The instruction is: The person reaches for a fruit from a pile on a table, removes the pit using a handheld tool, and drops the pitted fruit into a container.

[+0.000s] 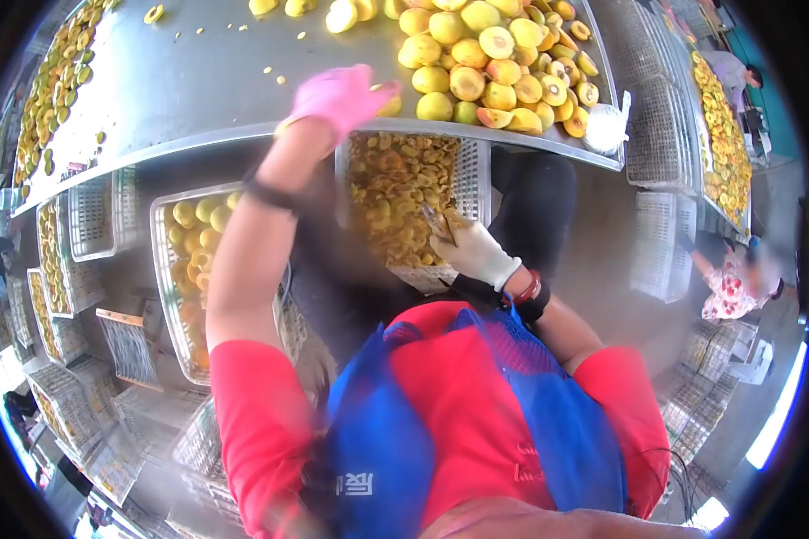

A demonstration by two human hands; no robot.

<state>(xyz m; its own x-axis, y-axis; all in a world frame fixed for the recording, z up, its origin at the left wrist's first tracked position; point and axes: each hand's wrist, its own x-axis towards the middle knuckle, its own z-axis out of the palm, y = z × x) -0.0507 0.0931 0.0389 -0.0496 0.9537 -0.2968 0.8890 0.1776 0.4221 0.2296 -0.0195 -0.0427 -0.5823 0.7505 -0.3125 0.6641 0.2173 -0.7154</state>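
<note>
My left hand, in a pink glove, is over the metal table near its front edge. Its fingers curl round a yellow peach beside a pile of whole and halved peaches. My right hand, in a white glove, is lower down, closed on a small metal tool with narrow prongs. Below that tool stands a white crate between my knees, filled with peach pieces.
A crate of yellow peaches stands left of my legs. The metal table carries scraps and, at its left, halved fruit. A knotted white bag sits at its right corner. Stacked crates and a person are at right.
</note>
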